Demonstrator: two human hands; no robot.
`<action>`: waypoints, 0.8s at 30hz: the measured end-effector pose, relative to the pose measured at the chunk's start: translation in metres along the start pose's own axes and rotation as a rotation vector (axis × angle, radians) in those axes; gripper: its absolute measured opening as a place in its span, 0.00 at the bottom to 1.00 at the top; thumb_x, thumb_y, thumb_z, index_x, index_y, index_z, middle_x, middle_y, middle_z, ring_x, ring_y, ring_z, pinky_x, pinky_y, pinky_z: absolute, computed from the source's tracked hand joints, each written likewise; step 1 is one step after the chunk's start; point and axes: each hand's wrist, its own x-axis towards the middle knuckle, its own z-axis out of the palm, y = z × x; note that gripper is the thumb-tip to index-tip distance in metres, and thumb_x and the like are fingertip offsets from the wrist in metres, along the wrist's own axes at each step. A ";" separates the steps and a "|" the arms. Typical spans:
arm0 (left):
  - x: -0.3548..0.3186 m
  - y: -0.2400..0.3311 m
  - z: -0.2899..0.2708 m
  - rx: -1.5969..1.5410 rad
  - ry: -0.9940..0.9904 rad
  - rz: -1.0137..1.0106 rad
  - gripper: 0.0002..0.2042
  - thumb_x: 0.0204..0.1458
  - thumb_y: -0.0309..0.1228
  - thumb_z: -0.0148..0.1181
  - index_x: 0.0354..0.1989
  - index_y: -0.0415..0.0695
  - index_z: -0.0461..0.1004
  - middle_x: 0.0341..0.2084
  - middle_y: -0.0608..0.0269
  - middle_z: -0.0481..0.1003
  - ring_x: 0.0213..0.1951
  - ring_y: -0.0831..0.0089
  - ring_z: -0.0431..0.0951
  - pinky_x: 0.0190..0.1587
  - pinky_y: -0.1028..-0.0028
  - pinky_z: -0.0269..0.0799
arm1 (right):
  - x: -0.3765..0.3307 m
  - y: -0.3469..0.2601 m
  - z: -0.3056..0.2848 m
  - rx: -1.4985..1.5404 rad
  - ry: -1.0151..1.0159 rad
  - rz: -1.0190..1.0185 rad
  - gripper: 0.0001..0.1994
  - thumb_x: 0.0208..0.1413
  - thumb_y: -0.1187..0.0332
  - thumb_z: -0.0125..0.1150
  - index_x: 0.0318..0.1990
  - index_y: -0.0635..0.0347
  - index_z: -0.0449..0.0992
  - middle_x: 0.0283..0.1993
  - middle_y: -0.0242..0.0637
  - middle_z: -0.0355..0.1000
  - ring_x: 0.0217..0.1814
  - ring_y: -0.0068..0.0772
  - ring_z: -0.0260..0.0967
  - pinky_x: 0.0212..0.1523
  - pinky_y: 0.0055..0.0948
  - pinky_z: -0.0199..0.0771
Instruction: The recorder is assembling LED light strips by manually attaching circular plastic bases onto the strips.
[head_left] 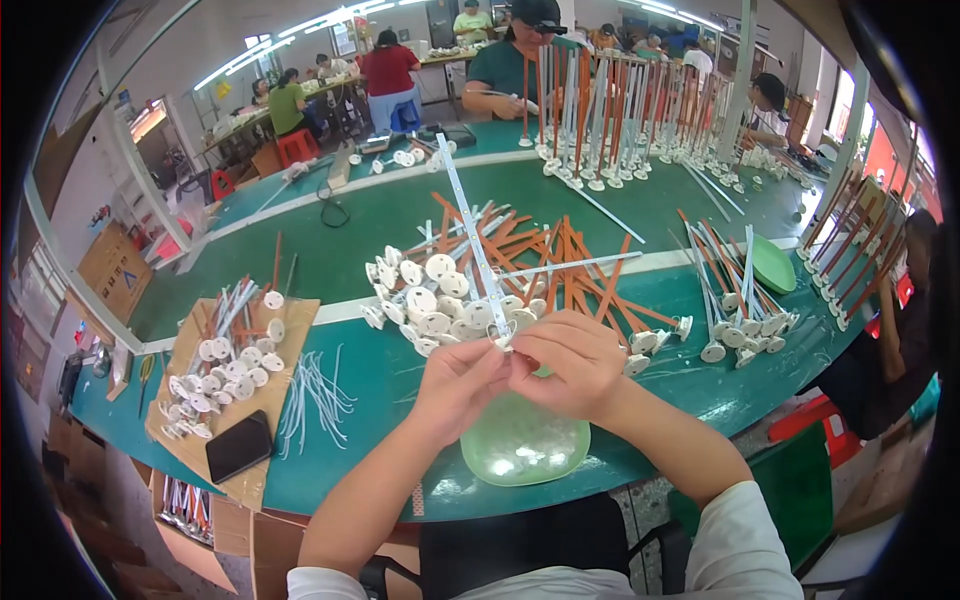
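A long pale strip [470,230] with small dots along it stands up from between my hands and leans away to the left. My left hand [462,382] pinches its lower end with thumb and forefinger. Against the same end, my right hand [572,365] is closed, and its fingertips meet those of the left. What sits right between the fingertips is mostly covered. Below my hands is a light green plastic tray [525,450]. Just beyond them lies a heap of white round discs [435,322] fixed to white and orange-brown strips.
At left, cardboard [180,400] bears more disc-ended strips and a black phone [238,446], beside loose white wires [315,405]. Disc-ended strips [735,320] and a green dish [770,264] lie right. Upright strips [620,120] stand across the table [290,250], near a co-worker [500,75].
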 end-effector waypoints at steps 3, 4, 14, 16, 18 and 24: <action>-0.002 0.003 0.006 0.011 -0.083 0.025 0.12 0.62 0.29 0.55 0.47 0.32 0.75 0.44 0.53 0.77 0.47 0.65 0.79 0.52 0.66 0.75 | -0.002 0.002 0.000 0.020 0.030 -0.027 0.12 0.32 0.82 0.66 0.30 0.63 0.78 0.30 0.37 0.77 0.29 0.36 0.76 0.28 0.28 0.78; -0.003 0.004 0.010 0.022 -0.080 0.015 0.13 0.62 0.30 0.54 0.48 0.32 0.74 0.44 0.51 0.77 0.47 0.64 0.79 0.53 0.65 0.75 | -0.003 0.001 -0.003 0.022 0.022 -0.025 0.12 0.32 0.82 0.66 0.30 0.63 0.78 0.30 0.37 0.77 0.29 0.36 0.76 0.28 0.28 0.78; -0.002 -0.004 -0.003 0.027 -0.055 0.013 0.15 0.63 0.31 0.52 0.49 0.29 0.73 0.48 0.48 0.76 0.50 0.63 0.78 0.57 0.63 0.73 | -0.011 -0.001 -0.008 0.124 -0.098 0.127 0.11 0.37 0.83 0.69 0.32 0.65 0.79 0.31 0.40 0.76 0.30 0.39 0.75 0.31 0.32 0.75; 0.004 0.001 0.006 0.114 -0.031 0.095 0.15 0.62 0.31 0.54 0.49 0.30 0.74 0.45 0.49 0.78 0.49 0.66 0.79 0.55 0.66 0.74 | -0.014 0.003 -0.010 0.087 -0.130 0.143 0.11 0.39 0.81 0.69 0.33 0.64 0.79 0.30 0.38 0.76 0.30 0.35 0.75 0.29 0.29 0.75; 0.011 0.005 0.011 0.199 0.053 0.148 0.15 0.61 0.30 0.56 0.49 0.30 0.74 0.43 0.50 0.78 0.47 0.67 0.79 0.54 0.68 0.74 | -0.006 0.007 -0.014 0.117 -0.186 0.329 0.12 0.39 0.80 0.70 0.35 0.62 0.78 0.29 0.36 0.76 0.28 0.30 0.75 0.26 0.26 0.75; 0.009 -0.002 0.001 0.349 0.296 0.230 0.17 0.54 0.23 0.63 0.52 0.30 0.73 0.40 0.52 0.80 0.43 0.71 0.80 0.48 0.73 0.76 | 0.013 0.011 -0.046 0.326 -0.671 0.520 0.12 0.41 0.76 0.69 0.38 0.62 0.79 0.27 0.34 0.76 0.26 0.25 0.74 0.24 0.24 0.74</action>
